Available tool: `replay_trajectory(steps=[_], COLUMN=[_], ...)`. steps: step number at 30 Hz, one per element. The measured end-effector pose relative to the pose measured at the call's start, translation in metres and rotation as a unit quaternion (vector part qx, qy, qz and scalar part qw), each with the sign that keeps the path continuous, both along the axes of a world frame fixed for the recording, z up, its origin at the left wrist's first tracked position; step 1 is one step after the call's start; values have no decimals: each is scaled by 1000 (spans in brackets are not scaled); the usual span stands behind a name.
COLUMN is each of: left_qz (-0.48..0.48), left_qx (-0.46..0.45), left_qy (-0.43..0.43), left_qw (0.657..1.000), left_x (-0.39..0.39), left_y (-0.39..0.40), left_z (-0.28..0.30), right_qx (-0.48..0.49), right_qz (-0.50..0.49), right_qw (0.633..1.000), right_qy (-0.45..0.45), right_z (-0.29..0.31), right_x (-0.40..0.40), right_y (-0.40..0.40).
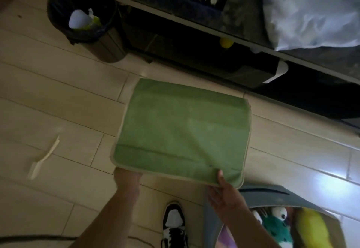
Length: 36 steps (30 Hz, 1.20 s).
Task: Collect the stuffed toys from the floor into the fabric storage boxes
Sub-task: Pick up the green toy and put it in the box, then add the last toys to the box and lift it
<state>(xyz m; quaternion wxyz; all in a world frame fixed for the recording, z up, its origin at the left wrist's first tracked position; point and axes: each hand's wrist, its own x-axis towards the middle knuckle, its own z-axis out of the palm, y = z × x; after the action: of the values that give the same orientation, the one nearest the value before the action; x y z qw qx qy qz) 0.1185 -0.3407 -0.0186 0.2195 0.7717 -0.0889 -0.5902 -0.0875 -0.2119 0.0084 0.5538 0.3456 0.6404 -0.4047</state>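
— Your forearms come up from the bottom edge; what are your hands on?

— Your left hand (124,175) and right hand (224,191) each pinch the near hem of a green mat (181,128), fingers tucked underneath, right thumb on top. Its long axis runs left to right, its far edge towards the dark cabinet (194,52).

— And the toys?

— A green stuffed toy (276,228) and a yellow one (311,228) sit in your grey fabric storage box (263,193), lower right. No writing is readable.
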Motion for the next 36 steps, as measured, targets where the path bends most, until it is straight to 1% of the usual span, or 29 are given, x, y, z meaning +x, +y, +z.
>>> replay_trajectory(steps=[3,4,5,7,8,9,10,11,12,13,14,15,16,17,18,19,20,22,24,25,26,27,28,29,30,31,33,35,36], left_qz=[148,166,155,64,25,3,-8,-9,-11,-19,-34,-43,-39,-33,-28,-37,-40,-49,-76,-97,-135,-209,-309,-403,-481,-545,-631,-697,-733], left_qx=[83,84,76,59,71,99,135,172,196,199,187,165,145,137,132,126,123,104,70,63,62,60,46,16,-18,-42,-87,-172,-233], left_qy=[43,53,58,93,118,141,151,158,176,199,221,225,217,200,181,146,124,116,120,108,72,4,-78,-155,-205,-230,-245,-227,-197], left_qw=[985,981,983,992,990,985,979,972,965,959,957,959,964,970,974,981,984,987,987,987,986,976,947,902,852,805,731,658,608], left_x=[36,45,49,43,33,21,8,-4,-17,-29,-39,-45,-50,-51,-50,-49,-49,-53,-61,-64,-70,-77,-85,-93,-103,-115,-141,-168,-183], left_y=[-3,-6,-10,-19,-21,-22,-21,-18,-14,-9,-5,-3,0,3,9,14,19,28,36,40,48,58,73,92,117,146,213,282,318], left_z=[9,11,15,24,30,33,34,31,29,23,14,6,-6,-16,-28,-35,-41,-43,-29,-20,-9,4,17,29,40,53,77,97,107], right_qx=[55,74,84,97,130,169,189,185,156,110,58,10,-19,-36,-44,-51,-64,-91,-104,-106,-104,-95,-80,-56,-24,9,61,97,114], right_qz=[26,33,40,45,56,94,172,286,416,546,654,735,788,819,841,858,864,848,818,801,780,755,727,697,669,642,594,555,536], right_qw=[998,996,995,994,989,974,941,880,786,676,588,534,510,501,484,461,447,453,467,482,507,541,579,616,650,681,727,753,762], right_qy=[28,30,26,23,49,118,220,331,431,482,472,418,345,277,236,221,222,257,319,340,352,358,362,363,360,352,338,340,346], right_z=[-32,-38,-44,-42,-39,-32,-24,-16,-6,3,5,0,-6,-16,-24,-29,-32,-27,-10,-1,8,18,28,39,49,60,79,96,104], right_x=[-7,-9,-9,-8,-7,-7,-6,-4,0,3,6,8,7,4,0,-4,-8,-14,-20,-23,-28,-33,-37,-42,-48,-54,-67,-82,-89], right_y=[-12,-15,-18,-28,-29,-30,-28,-23,-19,-17,-14,-9,-5,1,7,12,17,26,38,50,66,87,112,138,167,197,259,326,361])
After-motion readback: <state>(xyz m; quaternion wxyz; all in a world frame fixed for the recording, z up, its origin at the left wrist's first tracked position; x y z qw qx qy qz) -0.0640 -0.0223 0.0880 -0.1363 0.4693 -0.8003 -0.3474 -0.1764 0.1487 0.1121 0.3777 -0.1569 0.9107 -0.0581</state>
